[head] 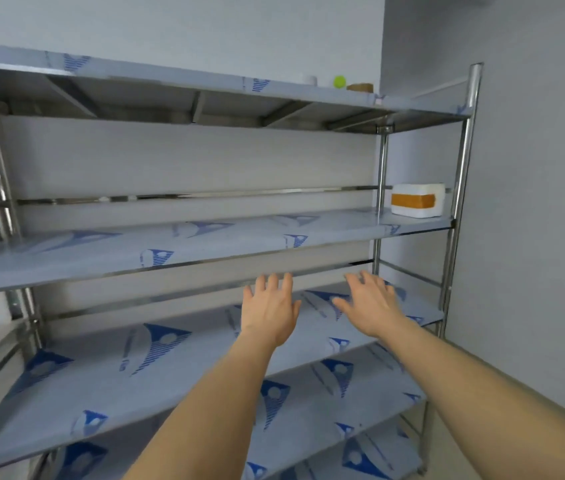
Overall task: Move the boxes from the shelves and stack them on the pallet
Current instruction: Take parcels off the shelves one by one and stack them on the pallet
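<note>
left hand [269,306] + right hand [373,304]: both spread, empty | target: white box [418,200], orange band, far right of middle shelf [205,247] | likely light, rigid | take by both side faces

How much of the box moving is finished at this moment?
Mostly done, it seems: the wide shelves look bare. In hand: nothing; the left hand and right hand reach forward open. Left: one white box at the right end, perhaps small items on top. The pallet is out of view.

White box [417,200] (orange band) sits upright at shelf's [205,244] right end.
</note>
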